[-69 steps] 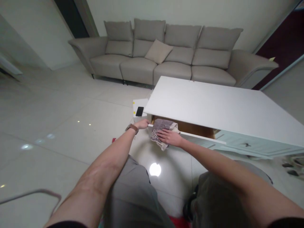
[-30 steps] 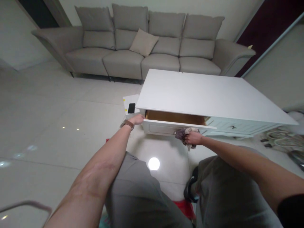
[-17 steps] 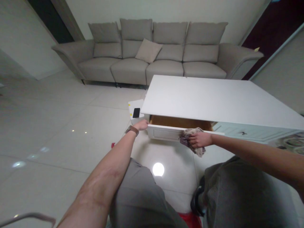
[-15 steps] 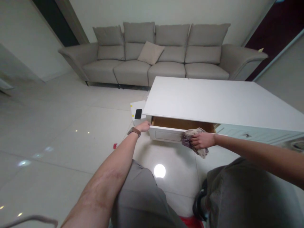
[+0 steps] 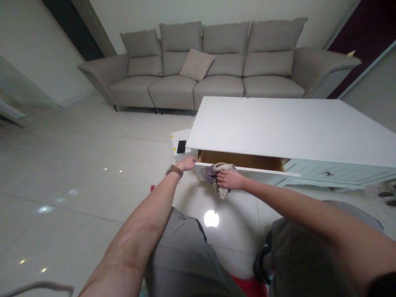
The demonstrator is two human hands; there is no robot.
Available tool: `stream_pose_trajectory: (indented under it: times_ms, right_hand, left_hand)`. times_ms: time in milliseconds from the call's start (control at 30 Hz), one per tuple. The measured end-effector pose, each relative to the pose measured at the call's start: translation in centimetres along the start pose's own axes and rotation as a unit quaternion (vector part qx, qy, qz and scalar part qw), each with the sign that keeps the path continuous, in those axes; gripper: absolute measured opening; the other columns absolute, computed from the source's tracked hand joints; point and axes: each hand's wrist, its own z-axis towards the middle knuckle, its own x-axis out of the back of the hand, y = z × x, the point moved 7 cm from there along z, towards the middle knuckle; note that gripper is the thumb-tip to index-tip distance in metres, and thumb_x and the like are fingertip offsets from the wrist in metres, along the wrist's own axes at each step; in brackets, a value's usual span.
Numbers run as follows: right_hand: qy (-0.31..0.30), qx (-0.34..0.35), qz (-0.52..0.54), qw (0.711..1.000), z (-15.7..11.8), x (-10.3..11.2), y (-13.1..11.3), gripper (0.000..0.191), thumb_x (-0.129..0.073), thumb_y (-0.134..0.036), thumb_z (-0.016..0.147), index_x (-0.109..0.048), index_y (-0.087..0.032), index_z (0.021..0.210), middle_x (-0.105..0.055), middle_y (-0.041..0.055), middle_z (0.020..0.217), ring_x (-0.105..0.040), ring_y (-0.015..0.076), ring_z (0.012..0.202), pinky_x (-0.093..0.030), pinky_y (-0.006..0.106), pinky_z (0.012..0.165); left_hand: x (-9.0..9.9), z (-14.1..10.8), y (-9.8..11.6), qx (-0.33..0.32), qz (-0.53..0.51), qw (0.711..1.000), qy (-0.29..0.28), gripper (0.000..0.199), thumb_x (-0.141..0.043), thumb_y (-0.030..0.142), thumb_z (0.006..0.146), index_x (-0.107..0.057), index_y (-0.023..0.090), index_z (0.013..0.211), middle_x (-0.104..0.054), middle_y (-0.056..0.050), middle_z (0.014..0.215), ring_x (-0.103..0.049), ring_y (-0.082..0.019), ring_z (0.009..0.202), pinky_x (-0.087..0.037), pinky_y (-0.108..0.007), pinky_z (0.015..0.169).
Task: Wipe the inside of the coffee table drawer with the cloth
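A white drawer front (image 5: pixel 262 175) stands pulled out from a low white table (image 5: pixel 272 123), and its brown inside shows. My left hand (image 5: pixel 187 163), with a watch on the wrist, is closed on the drawer's left end. Bunched under my right hand (image 5: pixel 230 180) is a purple and beige cloth (image 5: pixel 223 192), pressed against the outer face of the drawer front near its left part. My right fingers are closed over the cloth.
Behind the table is a long grey sofa (image 5: pixel 173 88) with a beige cushion (image 5: pixel 197 64). A black phone (image 5: pixel 181 147) lies on a white box (image 5: pixel 176 136) left of the table. Something red (image 5: pixel 250 286) is on the floor between my legs.
My right hand and the cloth have slid left along the drawer front. My left hand stays at the drawer's left end. The view has shifted slightly.
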Motion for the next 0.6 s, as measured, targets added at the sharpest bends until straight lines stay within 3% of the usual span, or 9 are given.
stream_pose_trajectory:
  times_ms: [167, 233, 300, 433, 600]
  right_hand:
    - [-0.005, -0.057, -0.020, 0.998, 9.2, 0.0, -1.8, 0.029, -0.042, -0.015, 0.102, -0.071, -0.010, 0.108, -0.070, 0.0147, 0.107, -0.061, 0.0220, 0.101, -0.039, 0.039, 0.095]
    - [-0.021, -0.076, -0.018, 0.997, 10.6, 0.0, -2.1, 0.030, -0.042, -0.014, 0.102, -0.071, -0.009, 0.108, -0.071, 0.0154, 0.104, -0.063, 0.0218, 0.096, -0.039, 0.039, 0.091]
    - [-0.038, -0.093, -0.017, 0.995, 10.4, -0.1, -2.1, 0.031, -0.042, -0.015, 0.102, -0.071, -0.008, 0.108, -0.071, 0.0155, 0.104, -0.065, 0.0223, 0.093, -0.039, 0.039, 0.087]
    - [-0.052, -0.120, -0.012, 0.991, 5.2, -0.1, -1.5, 0.030, -0.040, -0.015, 0.102, -0.068, -0.011, 0.111, -0.071, 0.0148, 0.105, -0.066, 0.0222, 0.090, -0.039, 0.038, 0.081]
    - [-0.071, -0.169, -0.006, 0.983, -6.6, -1.0, -0.6, 0.025, -0.045, -0.016, 0.101, -0.065, -0.014, 0.116, -0.070, 0.0134, 0.103, -0.066, 0.0214, 0.088, -0.040, 0.035, 0.076]
  left_hand:
    - [0.0, -0.1, 0.1, 0.006, 0.007, 1.000, -0.005, 0.037, -0.049, 0.007, 0.072, -0.078, 0.014, 0.095, -0.079, -0.007, 0.097, -0.069, -0.018, 0.091, -0.052, -0.023, 0.082]
    - [0.1, -0.1, 0.0, 0.006, 0.006, 1.000, -0.005, 0.036, -0.050, 0.008, 0.072, -0.077, 0.014, 0.094, -0.079, -0.006, 0.095, -0.069, -0.018, 0.091, -0.052, -0.022, 0.081]
    - [0.2, 0.0, -0.1, 0.007, 0.005, 1.000, -0.006, 0.034, -0.051, 0.010, 0.071, -0.077, 0.015, 0.092, -0.079, -0.006, 0.093, -0.069, -0.018, 0.090, -0.052, -0.022, 0.079]
    - [0.4, 0.0, 0.0, 0.010, 0.012, 1.000, -0.010, 0.032, -0.052, 0.012, 0.070, -0.077, 0.015, 0.089, -0.079, -0.007, 0.093, -0.069, -0.019, 0.090, -0.051, -0.022, 0.076]
    - [0.7, 0.0, 0.4, 0.015, 0.024, 1.000, -0.014, 0.027, -0.054, 0.015, 0.070, -0.076, 0.014, 0.084, -0.078, -0.009, 0.089, -0.069, -0.021, 0.088, -0.051, -0.024, 0.075]
